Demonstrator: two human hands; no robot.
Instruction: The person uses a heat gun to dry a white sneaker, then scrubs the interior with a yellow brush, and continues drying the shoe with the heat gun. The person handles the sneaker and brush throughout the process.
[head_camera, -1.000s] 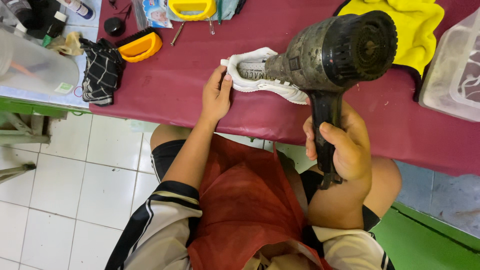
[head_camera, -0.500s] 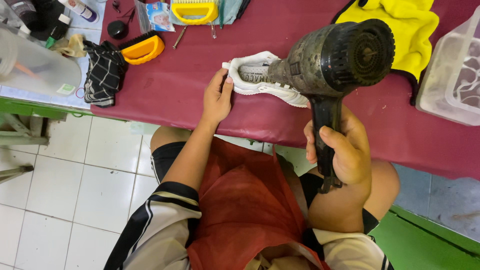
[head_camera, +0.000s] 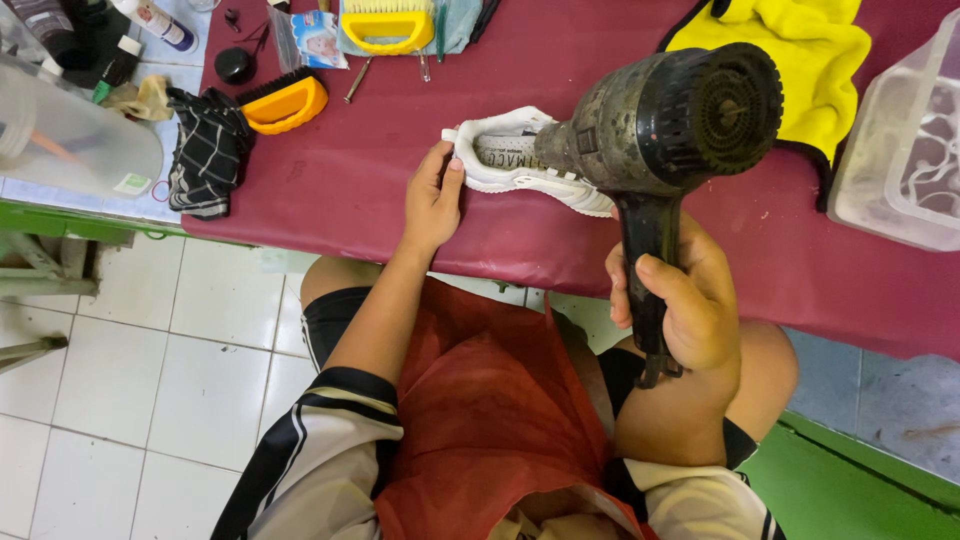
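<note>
A white sneaker (head_camera: 505, 160) lies on its side on the maroon table (head_camera: 380, 170). My left hand (head_camera: 432, 200) grips its heel end, thumb against the back of the shoe. My right hand (head_camera: 685, 300) is wrapped around the black handle of a worn, dirty hair dryer (head_camera: 665, 120). The dryer's nozzle points into the sneaker's opening and hides the shoe's front part. The dryer's rear grille faces the camera.
Two yellow-backed brushes (head_camera: 285, 100) (head_camera: 388, 25), a black checked cloth (head_camera: 205, 150), a black round cap (head_camera: 235, 65) and bottles lie at the table's left. A yellow cloth (head_camera: 800, 50) and clear plastic box (head_camera: 900, 140) sit right. White floor tiles show below left.
The dryer has shifted slightly left and down toward the shoe opening. My left hand keeps hold of the heel; the view has drifted a little.
</note>
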